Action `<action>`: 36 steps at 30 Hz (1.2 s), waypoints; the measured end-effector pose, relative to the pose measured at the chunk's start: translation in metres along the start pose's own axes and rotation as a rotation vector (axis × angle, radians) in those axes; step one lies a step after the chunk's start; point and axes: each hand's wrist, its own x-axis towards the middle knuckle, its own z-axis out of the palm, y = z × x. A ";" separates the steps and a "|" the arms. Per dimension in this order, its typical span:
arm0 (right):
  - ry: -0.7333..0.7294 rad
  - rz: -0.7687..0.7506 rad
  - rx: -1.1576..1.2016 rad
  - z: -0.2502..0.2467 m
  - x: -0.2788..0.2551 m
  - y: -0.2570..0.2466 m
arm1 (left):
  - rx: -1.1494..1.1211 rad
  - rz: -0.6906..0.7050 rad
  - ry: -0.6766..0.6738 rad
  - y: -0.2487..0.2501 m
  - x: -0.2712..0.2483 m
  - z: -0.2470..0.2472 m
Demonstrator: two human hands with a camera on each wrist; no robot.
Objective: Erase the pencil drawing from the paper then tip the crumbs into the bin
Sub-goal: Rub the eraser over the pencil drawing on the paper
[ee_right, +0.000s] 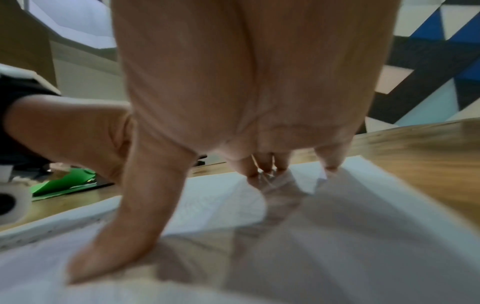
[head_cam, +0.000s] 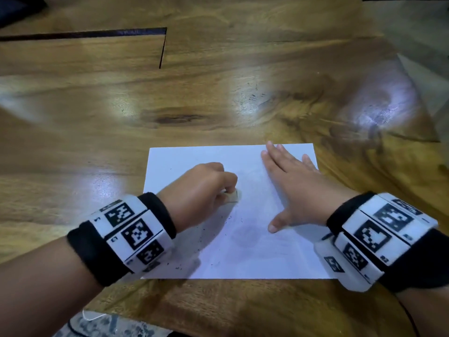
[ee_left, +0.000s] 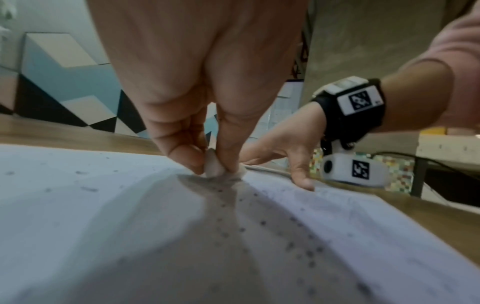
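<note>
A white sheet of paper (head_cam: 243,251) lies on the wooden table, with only faint grey smudges of pencil left near its middle. My left hand (head_cam: 201,190) pinches a small whitish eraser (head_cam: 232,196) and holds it down on the paper (ee_left: 78,205); the eraser (ee_left: 215,168) shows between thumb and fingers in the left wrist view. My right hand (head_cam: 289,183) lies flat and spread on the right half of the sheet, thumb and fingertips pressing the paper (ee_right: 363,236). Dark eraser crumbs (head_cam: 206,239) are scattered on the lower left part of the sheet. No bin is in view.
The wooden table (head_cam: 218,93) stretches far beyond the paper, with a dark slot (head_cam: 162,47) at the back left. The table's near edge runs just below the sheet. A green object (ee_right: 64,181) lies off to the left in the right wrist view.
</note>
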 end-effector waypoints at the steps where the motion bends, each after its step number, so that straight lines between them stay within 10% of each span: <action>1: 0.005 0.033 0.021 0.002 -0.005 0.006 | 0.016 0.001 -0.004 0.002 0.001 -0.001; 11: 0.018 0.058 0.068 0.009 -0.013 0.020 | 0.072 0.051 -0.038 0.023 0.091 -0.029; 18: 0.015 0.048 -0.019 0.008 -0.015 0.017 | -0.025 0.084 -0.267 -0.002 0.031 -0.014; 23: -0.021 0.078 -0.129 0.006 -0.017 0.015 | -0.042 0.083 -0.038 0.006 0.079 -0.028; 32: -0.006 0.083 -0.076 0.006 -0.016 0.015 | -0.026 0.067 -0.198 -0.011 0.024 -0.018; 36: 0.001 0.085 -0.077 0.006 -0.015 0.015 | -0.052 0.047 -0.042 0.002 0.061 -0.022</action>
